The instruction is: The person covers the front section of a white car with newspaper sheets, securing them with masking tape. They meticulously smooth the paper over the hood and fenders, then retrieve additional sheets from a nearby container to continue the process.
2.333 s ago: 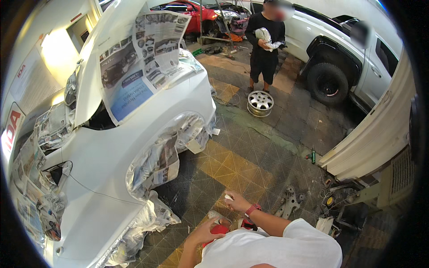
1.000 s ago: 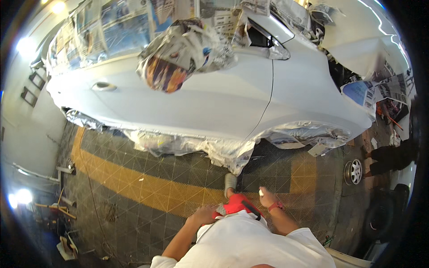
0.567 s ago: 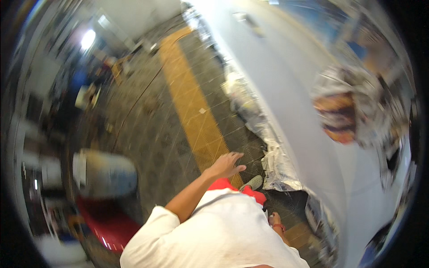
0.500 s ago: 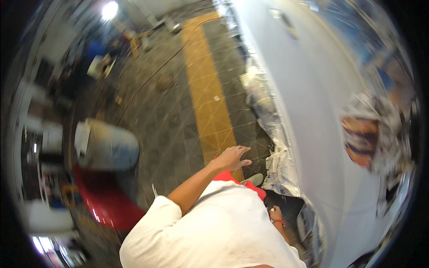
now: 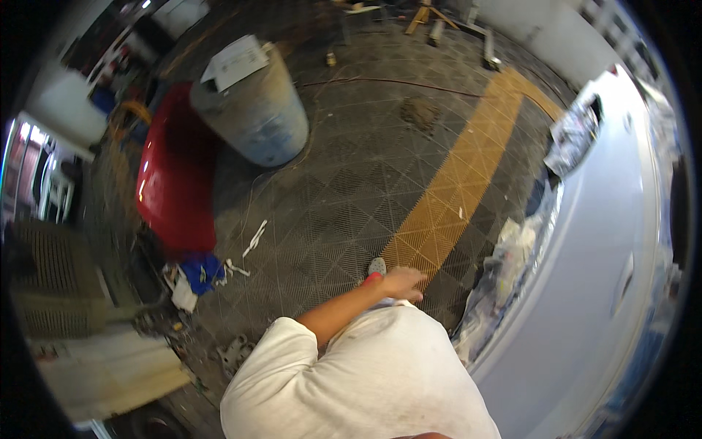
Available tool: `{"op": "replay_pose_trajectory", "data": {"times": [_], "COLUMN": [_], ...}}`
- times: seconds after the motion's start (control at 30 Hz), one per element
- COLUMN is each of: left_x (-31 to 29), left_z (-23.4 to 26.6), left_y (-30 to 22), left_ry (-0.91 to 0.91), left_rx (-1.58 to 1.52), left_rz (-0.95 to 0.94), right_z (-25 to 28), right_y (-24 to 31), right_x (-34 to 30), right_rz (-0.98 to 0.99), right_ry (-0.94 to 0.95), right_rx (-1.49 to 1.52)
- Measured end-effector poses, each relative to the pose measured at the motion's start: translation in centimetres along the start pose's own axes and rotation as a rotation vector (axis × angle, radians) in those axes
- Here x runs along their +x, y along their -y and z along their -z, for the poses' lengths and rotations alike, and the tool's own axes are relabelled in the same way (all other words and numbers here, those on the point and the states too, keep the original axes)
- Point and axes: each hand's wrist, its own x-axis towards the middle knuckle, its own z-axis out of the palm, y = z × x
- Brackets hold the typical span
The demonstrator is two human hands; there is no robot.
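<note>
My left hand [image 5: 404, 283] is held out in front of my body at waist height, its fingers loosely stretched and nothing in them. Below it are the dark ribbed floor tiles and a yellow strip [image 5: 461, 175]. One grey shoe [image 5: 377, 265] shows just past the wrist. My right hand is out of sight, hidden past my white shirt. To the right stands a pale grey vehicle body [image 5: 585, 293], with crumpled masking plastic and paper [image 5: 504, 271] hanging along its lower edge. My left hand does not touch it.
At the left, a worn blue drum [image 5: 274, 124] carries a white sheet or flat box [image 5: 238, 62]. A glossy red car body panel [image 5: 172, 175] leans beside it. Blue and white rags [image 5: 194, 282] and white strips [image 5: 254, 238] lie on the floor. A hose [image 5: 409, 86] crosses the far floor.
My view has swung left, so the drum and red panel sit nearer and the vehicle shifts toward the right rim. My right hand has left the picture. My left hand stays raised and empty.
</note>
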Motion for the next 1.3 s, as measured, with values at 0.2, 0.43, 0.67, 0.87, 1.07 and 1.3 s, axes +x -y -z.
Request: {"op": "replay_pose_trajectory", "data": {"times": [0.2,0.43,0.67,0.87,1.07,1.3], "left_x": [-6.8,-12.2,-16.2,-23.8,-30.0,-35.3], "left_z": [14.1,32.1,46.8,50.6,60.2,67.2], "left_y": [11.8,18.8,29.9,44.0,50.3,64.3], "left_ry": [-0.625,-0.765,-0.964,-1.122,-1.372,-1.502], "left_rx": [-0.231,-0.172,-0.248,-0.446,-0.745,-0.951], "left_rz": [0.291,0.449,0.527,0.825,0.708,0.663], "right_z": [8.1,9.0,2.8,-1.3,-3.4,-11.3], "right_y": [19.5,40.9,57.0,80.3,115.1,138.4], "right_x": [16.9,26.6,31.6,37.3,35.1,24.0], "right_rz": [0.067,0.23,-0.01,0.074,0.797,1.053], "right_ry": [0.017,0.182,0.319,0.487,0.503,0.21], "right_rx": [0.367,0.612,0.573,0.509,-0.004,0.097]}}
